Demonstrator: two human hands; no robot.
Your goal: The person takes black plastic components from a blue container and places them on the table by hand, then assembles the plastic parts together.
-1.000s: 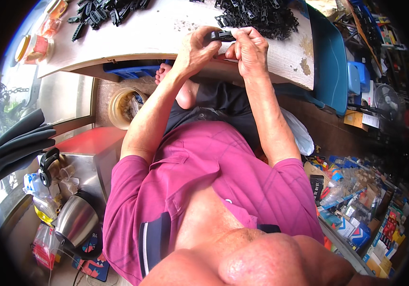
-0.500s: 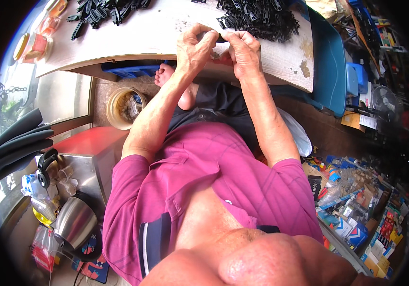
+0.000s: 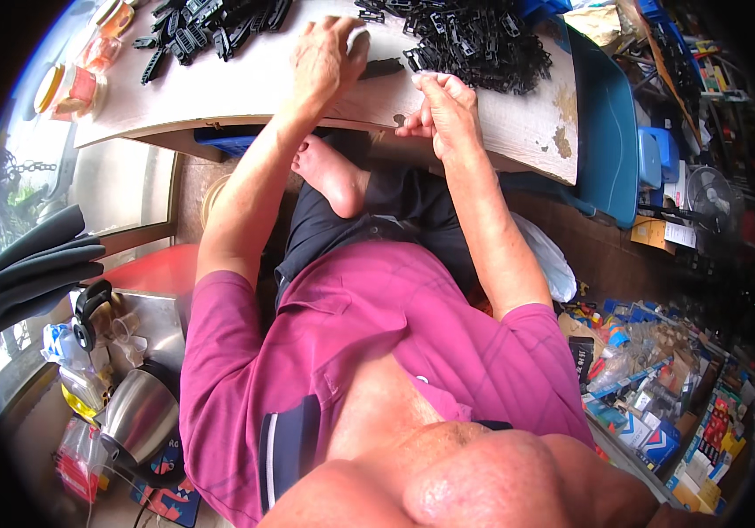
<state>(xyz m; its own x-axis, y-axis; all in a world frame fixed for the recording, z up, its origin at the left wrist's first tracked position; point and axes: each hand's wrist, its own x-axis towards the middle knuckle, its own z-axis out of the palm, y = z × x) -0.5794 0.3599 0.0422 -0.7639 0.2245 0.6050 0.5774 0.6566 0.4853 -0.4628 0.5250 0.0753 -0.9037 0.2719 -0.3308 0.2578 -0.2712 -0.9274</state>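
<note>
Using heap of small black plastic clips (image 3: 483, 44) as landmark, sitting on white desk (image 3: 245, 92). Left of heap: left hand (image 3: 332, 62), back facing up, with fingers curled; can't tell if gripping anything underneath. At near side of heap: right hand (image 3: 450, 113), with thumb and forefinger drawn together; can't tell whether pinching a small part. Just left of heap, between both hands: long dark piece (image 3: 383, 69), apparently lying on desk, too blurred for detail. Well left of heap: pile of longer black ribbed plastic pieces (image 3: 210, 26). Looks partway along, judging by stock: fair batch in ribbed pile, plenty of loose clips left in heap. Can't confirm ribbed pieces as finished or merely waiting; can't call dark piece done either.
</note>
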